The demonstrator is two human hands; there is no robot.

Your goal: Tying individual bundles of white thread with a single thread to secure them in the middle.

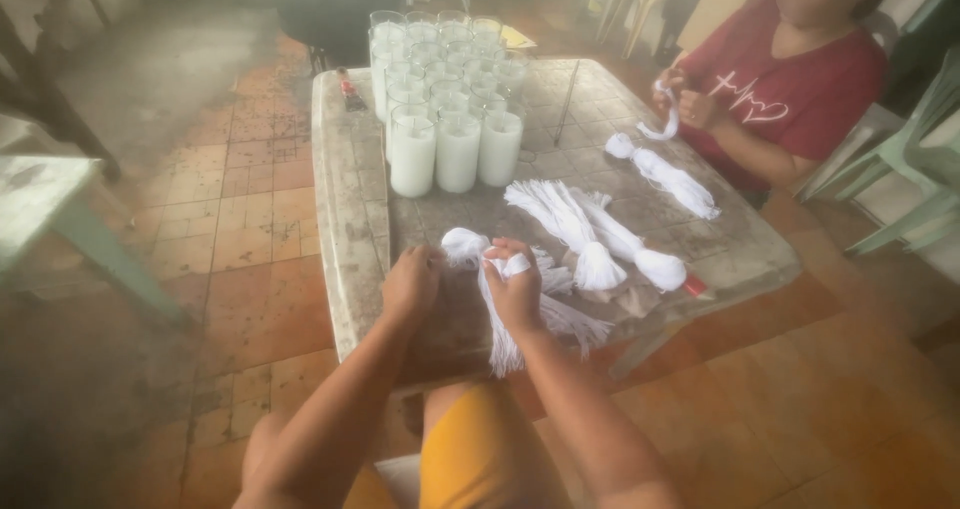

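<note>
We grip one white string bundle (480,269) in both hands, left hand (410,284) and right hand (515,289); at two o'clock two tied bundles (610,254) lie finished, loose strands (545,204) remain

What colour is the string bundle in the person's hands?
White, all over. The string bundle shows best in the head view, held between left hand and right hand.
</note>
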